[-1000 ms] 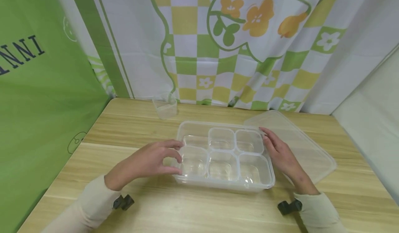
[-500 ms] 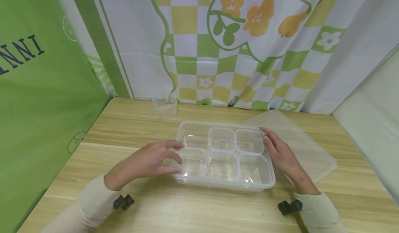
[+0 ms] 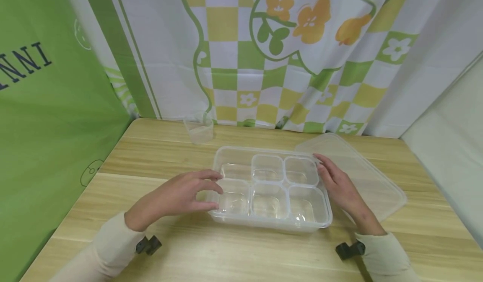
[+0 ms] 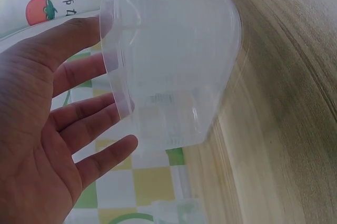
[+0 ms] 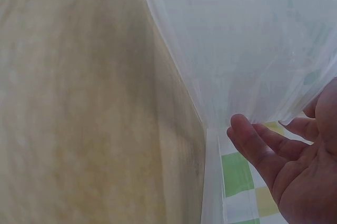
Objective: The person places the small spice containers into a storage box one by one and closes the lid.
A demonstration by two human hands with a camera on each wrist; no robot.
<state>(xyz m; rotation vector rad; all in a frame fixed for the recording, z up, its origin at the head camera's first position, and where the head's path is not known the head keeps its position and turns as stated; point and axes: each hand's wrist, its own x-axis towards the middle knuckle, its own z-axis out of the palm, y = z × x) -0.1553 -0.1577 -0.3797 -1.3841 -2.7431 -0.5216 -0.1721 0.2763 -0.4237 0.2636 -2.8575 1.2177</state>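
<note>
A clear plastic box (image 3: pixel 264 224) sits on the table with several small clear containers (image 3: pixel 269 200) in it; its back-left space (image 3: pixel 235 171) has none. My left hand (image 3: pixel 179 194) is at the box's left rim, fingers spread and gently bent, fingertips at or just over the edge. In the left wrist view, the left hand (image 4: pixel 58 103) shows its palm, with fingertips against the clear rim. My right hand (image 3: pixel 341 187) rests along the right side, its fingertips near the back-right corner. In the right wrist view, the right hand (image 5: pixel 295 161) has its fingers extended by the box's wall (image 5: pixel 247 50).
A clear flat lid (image 3: pixel 371 177) lies on the wooden table (image 3: pixel 211 257) at the right, partly behind the box and right hand. One loose clear container (image 3: pixel 200 131) stands at the back left. Patterned curtain (image 3: pixel 260 76) hangs behind the table, green cloth (image 3: pixel 56 127) at left.
The front-left small container has shifted slightly within the box between the first frame and the second. Both hands stay almost where they were; the left fingers moved very little.
</note>
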